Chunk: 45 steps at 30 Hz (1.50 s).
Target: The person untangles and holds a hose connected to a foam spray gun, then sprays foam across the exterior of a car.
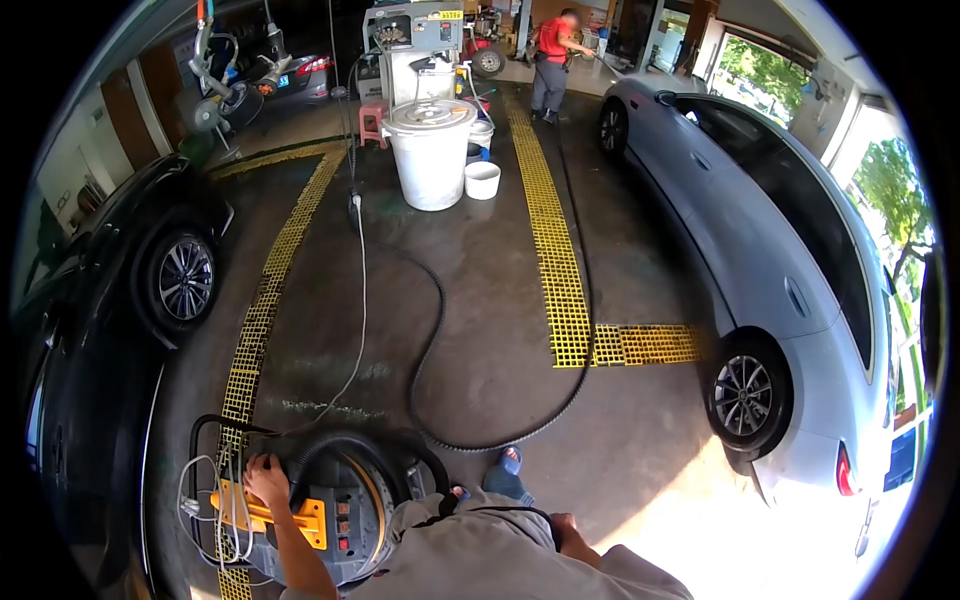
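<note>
Close by the person's left side, on the dark wet-looking floor, stands a round black-and-grey vacuum cleaner [368,525] with red switches on top. The left forearm runs forward and down to it, and the left hand [265,481] lies back-up over its orange-yellow handle [312,524], fingers bent; whether they close fully round it I cannot tell. Loops of pale cable [190,508] hang just beside that hand. The right hand [565,523] is low by the hip, wrist bent inward and partly hidden by the loose grey-beige shirt [480,555] — its grip cannot be told. Ahead of the feet curves a long black ribbed hose [520,446], running up across yellow plastic floor grating [555,260]. Farther off stand a large lidded white plastic bin [430,165] and a grey box-shaped machine [420,38] bearing a yellow label [446,15] — its lettering too small to read. A black car [100,330] flanks the left, a silver-blue car [750,200] the right; near its front stands a person in a red top [552,40].
</note>
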Each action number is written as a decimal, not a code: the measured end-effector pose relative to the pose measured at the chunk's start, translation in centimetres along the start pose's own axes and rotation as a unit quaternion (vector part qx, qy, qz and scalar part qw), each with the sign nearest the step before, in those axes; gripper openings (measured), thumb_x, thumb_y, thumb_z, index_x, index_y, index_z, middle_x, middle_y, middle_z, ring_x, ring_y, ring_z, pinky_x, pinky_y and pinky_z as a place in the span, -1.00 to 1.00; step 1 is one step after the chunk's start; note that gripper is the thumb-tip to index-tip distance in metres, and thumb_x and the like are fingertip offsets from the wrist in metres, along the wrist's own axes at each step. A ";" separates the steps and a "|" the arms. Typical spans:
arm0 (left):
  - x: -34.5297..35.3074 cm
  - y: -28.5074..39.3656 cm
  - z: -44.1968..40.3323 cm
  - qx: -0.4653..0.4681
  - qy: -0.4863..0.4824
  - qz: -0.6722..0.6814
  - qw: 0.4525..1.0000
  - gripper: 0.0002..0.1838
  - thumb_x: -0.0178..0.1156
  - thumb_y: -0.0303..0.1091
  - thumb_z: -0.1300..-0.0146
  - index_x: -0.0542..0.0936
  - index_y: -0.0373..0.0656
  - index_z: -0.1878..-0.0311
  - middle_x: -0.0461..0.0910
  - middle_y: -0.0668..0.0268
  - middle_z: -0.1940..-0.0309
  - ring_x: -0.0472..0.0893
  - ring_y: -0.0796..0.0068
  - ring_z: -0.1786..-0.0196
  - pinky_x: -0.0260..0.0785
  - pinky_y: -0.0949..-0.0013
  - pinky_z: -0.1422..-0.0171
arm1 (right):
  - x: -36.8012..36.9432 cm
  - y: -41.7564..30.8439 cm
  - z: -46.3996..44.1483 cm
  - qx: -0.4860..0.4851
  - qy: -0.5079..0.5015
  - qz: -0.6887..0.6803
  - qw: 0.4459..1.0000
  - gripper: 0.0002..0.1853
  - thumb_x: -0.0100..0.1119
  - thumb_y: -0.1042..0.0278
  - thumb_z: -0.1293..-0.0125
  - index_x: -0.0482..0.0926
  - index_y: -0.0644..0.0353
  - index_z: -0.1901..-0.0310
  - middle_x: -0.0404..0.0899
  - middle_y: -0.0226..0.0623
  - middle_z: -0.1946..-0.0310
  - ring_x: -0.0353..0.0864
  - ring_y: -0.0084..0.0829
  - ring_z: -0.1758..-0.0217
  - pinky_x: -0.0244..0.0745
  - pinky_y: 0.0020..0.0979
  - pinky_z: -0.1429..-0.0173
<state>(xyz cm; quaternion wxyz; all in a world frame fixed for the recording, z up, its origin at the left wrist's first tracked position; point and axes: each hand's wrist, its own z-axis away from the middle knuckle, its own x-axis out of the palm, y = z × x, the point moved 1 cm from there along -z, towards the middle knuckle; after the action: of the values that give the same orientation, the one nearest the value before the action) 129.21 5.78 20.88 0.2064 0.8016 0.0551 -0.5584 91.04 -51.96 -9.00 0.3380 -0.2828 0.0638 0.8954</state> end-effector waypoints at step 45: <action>-0.8 0.9 -0.1 -0.005 -0.003 0.025 1.000 -0.66 0.21 -0.07 -0.26 0.78 -0.08 0.12 0.65 0.34 -0.17 0.53 0.13 -0.22 0.12 0.06 -0.49 | -59.7 -8.8 65.9 -0.568 0.595 0.230 0.520 -0.20 0.02 -0.26 -0.46 0.24 0.16 -0.51 0.29 0.07 -0.47 0.29 0.16 -0.51 0.20 0.26 -0.49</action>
<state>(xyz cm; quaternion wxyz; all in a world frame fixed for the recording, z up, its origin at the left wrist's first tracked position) 129.28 5.07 21.89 0.2245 0.8000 0.0370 -0.5552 102.64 -59.15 79.31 -0.2286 -0.8570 -0.2094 0.4116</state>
